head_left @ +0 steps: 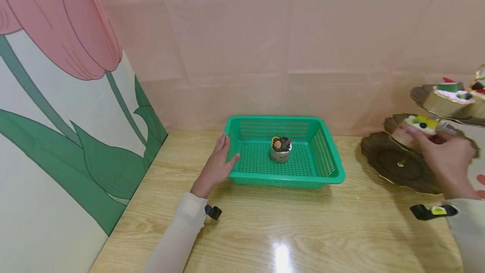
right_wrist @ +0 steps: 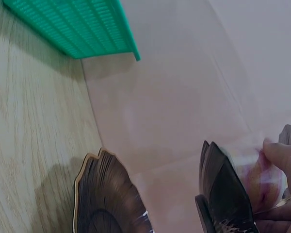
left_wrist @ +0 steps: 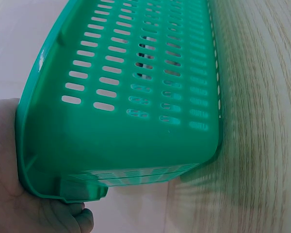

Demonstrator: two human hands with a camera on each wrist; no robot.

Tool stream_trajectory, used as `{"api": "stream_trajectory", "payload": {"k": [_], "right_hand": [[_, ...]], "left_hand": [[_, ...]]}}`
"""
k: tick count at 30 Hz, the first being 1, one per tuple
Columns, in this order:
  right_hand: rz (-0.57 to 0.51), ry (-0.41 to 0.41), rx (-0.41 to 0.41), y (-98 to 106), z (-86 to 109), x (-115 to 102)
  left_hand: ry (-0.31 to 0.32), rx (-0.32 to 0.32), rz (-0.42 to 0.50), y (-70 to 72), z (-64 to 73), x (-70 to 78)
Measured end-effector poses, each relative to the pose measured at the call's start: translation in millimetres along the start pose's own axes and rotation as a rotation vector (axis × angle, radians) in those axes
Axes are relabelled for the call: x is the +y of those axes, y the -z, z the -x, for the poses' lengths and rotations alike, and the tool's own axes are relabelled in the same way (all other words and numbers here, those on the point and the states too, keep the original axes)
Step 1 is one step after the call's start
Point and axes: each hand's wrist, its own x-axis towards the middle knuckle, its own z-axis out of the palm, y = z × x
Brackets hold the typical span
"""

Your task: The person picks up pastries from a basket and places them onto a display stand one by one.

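Observation:
At the right in the head view, my right hand (head_left: 449, 157) grips a small dessert cup (head_left: 411, 132) with white cream and yellow and green fruit toppings. The cup is at the middle tier of a dark, scalloped tiered stand (head_left: 382, 161). In the right wrist view, thumb and fingers hold the cup's pink-streaked side (right_wrist: 264, 182) close beside a dark plate (right_wrist: 225, 194). My left hand (head_left: 216, 167) rests with extended fingers against the left rim of a green plastic basket (head_left: 286, 179). Inside the basket stands a chocolate-topped dessert cup (head_left: 281, 151) with a cookie.
Another pink-creamed dessert cup (head_left: 449, 96) stands on the upper tier, beside one cut off by the frame edge. A light wood table (head_left: 242, 231) carries everything. Pink cloth (head_left: 235, 45) hangs behind, and a tulip-printed panel (head_left: 75, 138) borders the left side.

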Motion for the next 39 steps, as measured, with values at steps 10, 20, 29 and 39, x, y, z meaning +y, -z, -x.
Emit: {"api": "stream_trajectory", "payload": {"k": [10, 20, 29, 39], "right_hand": [[0.024, 0.067, 0.050, 0.3, -1.5, 7.5], [0.116, 0.092, 0.029, 3.6, -1.3, 11.4], [0.072, 0.176, 0.031, 0.5, 0.4, 13.2], [0.091, 0.175, 0.014, -7.6, 39.7, -12.6]], "left_hand": [[0.001, 0.008, -0.011, -0.4, 0.0, 0.2], [0.010, -0.001, -0.014, -0.8, 0.6, 0.5], [0.008, 0.002, -0.018, -1.4, 0.4, -1.0], [0.009, 0.005, -0.035, -1.8, -1.3, -1.6]]}}
